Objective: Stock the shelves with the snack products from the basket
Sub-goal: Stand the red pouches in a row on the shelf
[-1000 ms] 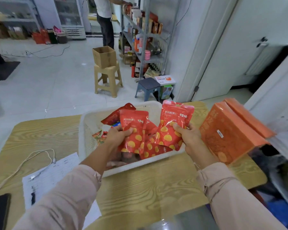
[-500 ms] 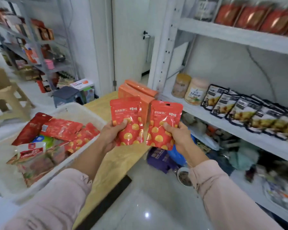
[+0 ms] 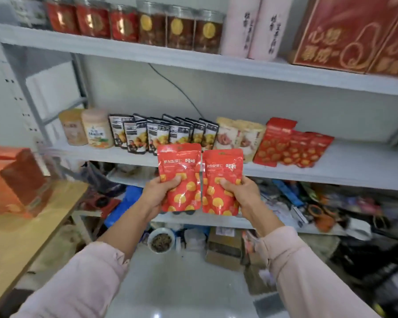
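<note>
I hold two red snack pouches with yellow dots upright, side by side, in front of the shelving. My left hand (image 3: pixel 158 193) grips the left pouch (image 3: pixel 182 171) at its lower left side. My right hand (image 3: pixel 243 194) grips the right pouch (image 3: pixel 223 173) at its lower right side. Behind them is the middle shelf (image 3: pixel 354 167), where matching red pouches (image 3: pixel 292 145) stand in a row at the right. The basket is out of view.
On the middle shelf stand two jars (image 3: pixel 86 128), several black pouches (image 3: pixel 161 134) and beige pouches (image 3: pixel 239 136). The top shelf (image 3: pixel 147 55) holds jars and red boxes. A wooden table (image 3: pixel 21 237) with orange boxes (image 3: pixel 12 180) is at left. Clutter fills the lower shelves and floor.
My view has swung right from the basket and table to face the shelves. Both hands carried the two red pouches along and now hold them up before the middle shelf.
</note>
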